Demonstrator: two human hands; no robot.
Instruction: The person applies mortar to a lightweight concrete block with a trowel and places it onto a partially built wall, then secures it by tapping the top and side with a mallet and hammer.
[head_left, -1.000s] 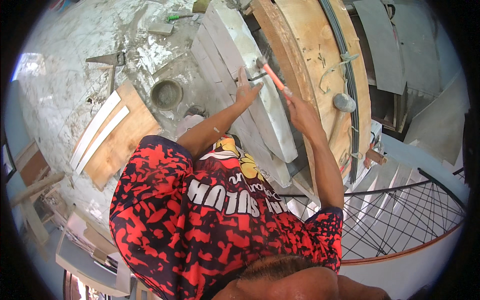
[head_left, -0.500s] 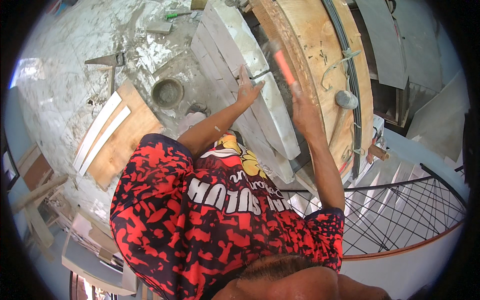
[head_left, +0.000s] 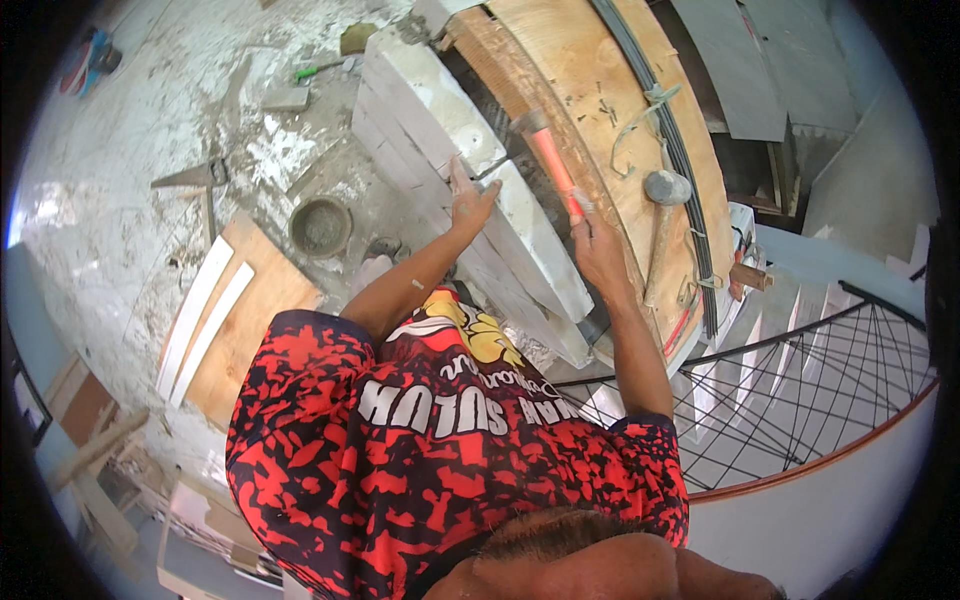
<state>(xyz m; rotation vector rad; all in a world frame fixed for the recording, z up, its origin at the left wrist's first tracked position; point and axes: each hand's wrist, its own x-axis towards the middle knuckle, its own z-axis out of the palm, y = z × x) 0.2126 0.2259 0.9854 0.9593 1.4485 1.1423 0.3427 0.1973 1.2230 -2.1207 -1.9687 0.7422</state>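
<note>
In my right hand is a hammer, gripped by its orange handle. Its head hangs over the dark gap between a low wall of white blocks and a curved plywood form. My left hand rests with fingers apart against the wall's top edge, close to the joint between two blocks. One is the nearer white block, the other the farther white block. The wall's grey-white side drops toward the floor on the left.
On the plywood lie a mallet, nails and a bundle of dark rods. A mortar bucket, handsaw and board with white strips are on the floor at left. A black railing curves beside stairs at right.
The hammer, blurred before, now shows sharply, and my right hand has come slightly nearer to me. My left hand keeps its place by the joint. The whole view has shifted a little.
</note>
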